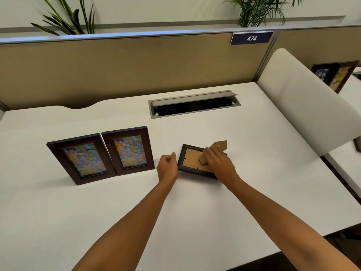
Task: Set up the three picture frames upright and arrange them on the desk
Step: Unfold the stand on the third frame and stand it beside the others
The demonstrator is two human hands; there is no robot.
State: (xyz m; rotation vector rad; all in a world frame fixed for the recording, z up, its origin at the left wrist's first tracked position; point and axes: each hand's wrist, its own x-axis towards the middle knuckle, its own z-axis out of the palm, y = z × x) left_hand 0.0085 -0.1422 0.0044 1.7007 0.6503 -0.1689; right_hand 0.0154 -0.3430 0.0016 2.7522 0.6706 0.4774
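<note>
White counter [97,212], smooth and mostly bare, is running up to a tan cubicle partition [136,71] carrying a blue plate numbered 474 [251,38]. A grey cable hatch [194,104] is sitting open near the far edge. Green plants are showing above the partition, and a white side panel [304,106] is closing off the right, with more frames visible on the neighbouring desk beyond it.

We are working on the last of three frames. Two flower-picture frames are already standing upright, side by side and touching at their top corners: the left frame [82,159] and the middle frame [129,151]. The third frame [192,160] is lying face down to their right, brown backing up, with its cardboard stand [220,145] swung out from the back.

Our right hand [219,161] is resting on the backing, fingers curled around the stand. Our left hand [167,167] is hovering just beside the frame's left edge, loosely open, holding nothing, and apparently not touching it.

We are judging the step as opening the stand. Next, the move is calling for the stand fully spread, then both hands tipping the frame up onto its lower edge and placing it right of the middle frame, picture facing us.
</note>
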